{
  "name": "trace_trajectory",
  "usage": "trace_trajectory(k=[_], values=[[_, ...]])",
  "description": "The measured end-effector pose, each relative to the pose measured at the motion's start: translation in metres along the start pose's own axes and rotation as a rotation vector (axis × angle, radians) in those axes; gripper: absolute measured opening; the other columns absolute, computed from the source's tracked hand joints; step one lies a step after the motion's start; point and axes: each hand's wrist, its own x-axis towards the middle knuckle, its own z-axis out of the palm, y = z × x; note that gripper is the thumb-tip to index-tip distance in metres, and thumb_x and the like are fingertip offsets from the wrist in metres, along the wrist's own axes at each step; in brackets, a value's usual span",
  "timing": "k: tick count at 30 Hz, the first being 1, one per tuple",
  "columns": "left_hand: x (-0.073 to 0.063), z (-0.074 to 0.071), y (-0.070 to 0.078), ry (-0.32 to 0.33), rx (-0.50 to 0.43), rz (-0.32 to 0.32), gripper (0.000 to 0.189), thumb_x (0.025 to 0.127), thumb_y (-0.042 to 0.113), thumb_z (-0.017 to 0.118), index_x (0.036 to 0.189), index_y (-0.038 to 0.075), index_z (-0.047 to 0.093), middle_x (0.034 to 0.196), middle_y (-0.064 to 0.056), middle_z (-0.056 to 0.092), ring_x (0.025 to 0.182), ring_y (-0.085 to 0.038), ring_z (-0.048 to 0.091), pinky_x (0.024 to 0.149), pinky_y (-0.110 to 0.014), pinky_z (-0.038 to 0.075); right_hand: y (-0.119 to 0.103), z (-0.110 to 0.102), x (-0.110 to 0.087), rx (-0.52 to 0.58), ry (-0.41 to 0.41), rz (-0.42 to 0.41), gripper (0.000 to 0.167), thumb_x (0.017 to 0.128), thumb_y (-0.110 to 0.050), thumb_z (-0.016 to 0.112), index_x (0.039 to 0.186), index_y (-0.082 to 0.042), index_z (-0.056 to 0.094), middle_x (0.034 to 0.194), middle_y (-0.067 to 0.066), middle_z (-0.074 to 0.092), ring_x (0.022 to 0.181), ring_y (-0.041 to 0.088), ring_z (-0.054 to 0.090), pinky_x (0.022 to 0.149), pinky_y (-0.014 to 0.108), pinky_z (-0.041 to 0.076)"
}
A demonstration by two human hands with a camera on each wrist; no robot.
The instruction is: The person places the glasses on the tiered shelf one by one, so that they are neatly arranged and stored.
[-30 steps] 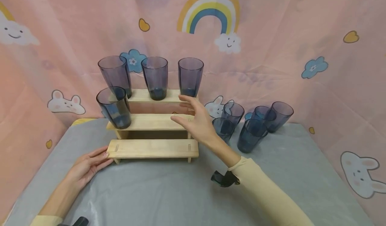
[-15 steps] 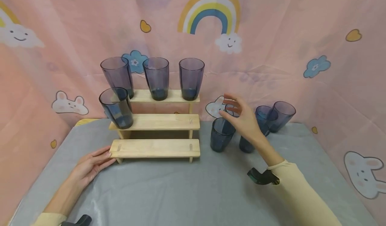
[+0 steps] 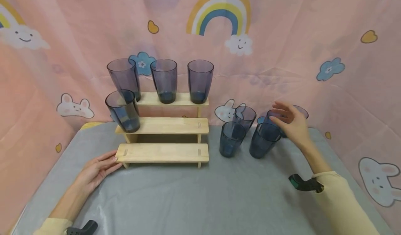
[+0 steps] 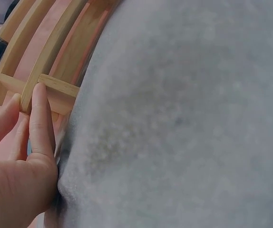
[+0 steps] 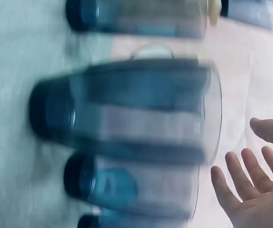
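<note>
A three-tier wooden stand [image 3: 163,153] is on the table, its lowest shelf's left end pinched between the thumb and fingers of my left hand [image 3: 95,171]. The left wrist view shows that index finger [image 4: 41,121] against the shelf's underside. Three tinted drinking glasses [image 3: 164,81] stand upright along the top tier; one more glass [image 3: 124,112] is at the middle tier's left end. My right hand [image 3: 293,125] hovers empty, fingers spread, over the table glasses at the right, partly hiding the rear ones. A nearby glass [image 5: 136,111] appears blurred in the right wrist view, apart from the fingers.
Several glasses stand close together right of the stand, including a front-left glass [image 3: 232,141], a front-right glass [image 3: 264,142] and a glass behind [image 3: 245,116]. Grey cloth [image 3: 194,200] covers the table. A pink printed curtain [image 3: 275,26] hangs behind.
My right hand has moved rightward from beside the stand's top-right glass, past the front glasses, to the rear-right ones. The left hand keeps its grip on the stand.
</note>
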Motion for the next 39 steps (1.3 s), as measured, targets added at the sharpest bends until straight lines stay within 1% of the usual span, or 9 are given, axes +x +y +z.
trace_trajectory(k=[4,7,15,18,22,29,33,36,39], values=[[0.001,-0.001,0.001,0.007,0.002,0.004,0.03,0.098,-0.003,0.055,0.103,0.021,0.071,0.109,0.007,0.062,0.101,-0.014,0.066,0.094,-0.031,0.055,0.017,-0.017,0.001,0.017,0.068,0.066,0.051,0.091,-0.008,0.071,0.139,-0.011,0.054,0.125,-0.002,0.062,0.107,-0.002,0.058,0.084,0.006,0.047],[0.0,-0.001,0.001,0.009,-0.001,0.002,0.03,0.098,-0.004,0.054,0.102,0.02,0.071,0.109,0.006,0.061,0.101,-0.015,0.066,0.094,-0.032,0.055,0.024,-0.028,0.002,-0.035,0.102,0.123,0.051,0.092,-0.015,0.071,0.14,-0.014,0.054,0.127,0.001,0.06,0.111,0.003,0.057,0.091,0.009,0.047],[-0.003,-0.002,0.0,0.008,-0.023,-0.002,0.031,0.098,-0.005,0.054,0.103,0.02,0.072,0.109,0.006,0.063,0.1,-0.015,0.067,0.094,-0.032,0.056,0.054,-0.046,0.006,-0.107,0.142,0.254,0.07,0.093,-0.027,0.069,0.152,-0.008,0.035,0.153,0.018,0.035,0.14,0.03,0.035,0.119,0.044,0.028],[-0.001,-0.002,-0.001,0.023,0.017,-0.006,0.028,0.098,-0.002,0.056,0.103,0.022,0.07,0.131,-0.005,0.051,0.102,-0.014,0.066,0.097,-0.032,0.054,0.069,-0.051,0.005,-0.03,0.082,0.312,0.079,0.095,-0.024,0.067,0.157,-0.012,0.021,0.159,0.018,0.022,0.146,0.031,0.022,0.121,0.049,0.021],[0.003,-0.001,-0.003,0.043,0.073,-0.009,0.026,0.098,0.0,0.057,0.115,0.019,0.062,0.154,-0.02,0.012,0.104,-0.012,0.065,0.099,-0.032,0.052,0.088,-0.054,0.0,0.082,-0.055,0.393,0.089,0.097,-0.024,0.065,0.159,-0.019,0.002,0.162,0.018,0.003,0.148,0.038,0.004,0.119,0.058,0.013],[0.003,0.002,-0.003,0.059,0.068,-0.016,0.035,0.098,0.0,0.058,0.131,0.012,0.052,0.137,-0.008,0.039,0.104,-0.013,0.064,0.1,-0.033,0.052,0.108,-0.05,-0.005,0.117,-0.101,0.467,0.089,0.098,-0.027,0.063,0.159,-0.022,-0.001,0.161,0.02,0.009,0.146,0.042,0.003,0.117,0.029,0.03],[0.003,0.003,-0.002,0.07,0.079,-0.023,0.049,0.098,0.001,0.058,0.142,0.008,0.04,0.142,-0.009,0.035,0.104,-0.012,0.064,0.1,-0.032,0.052,0.111,-0.049,-0.003,0.14,-0.063,0.485,0.086,0.096,-0.027,0.065,0.159,-0.028,0.007,0.162,0.019,0.006,0.146,0.042,0.003,0.103,0.014,0.042],[0.002,0.002,0.0,0.068,0.06,-0.017,0.033,0.098,0.0,0.057,0.128,0.014,0.054,0.151,-0.015,0.022,0.104,-0.012,0.065,0.099,-0.032,0.052,0.11,-0.048,-0.002,0.173,-0.029,0.488,0.083,0.094,-0.024,0.069,0.158,-0.032,0.016,0.162,0.015,0.013,0.146,0.043,0.003,0.092,0.007,0.046],[0.001,0.002,0.0,0.058,0.036,-0.013,0.024,0.098,0.0,0.057,0.11,0.02,0.064,0.15,-0.015,0.021,0.103,-0.013,0.065,0.099,-0.032,0.052,0.108,-0.05,-0.005,0.161,0.005,0.5,0.082,0.093,-0.025,0.071,0.157,-0.034,0.02,0.161,0.012,0.019,0.146,0.043,0.007,0.108,0.022,0.042]])
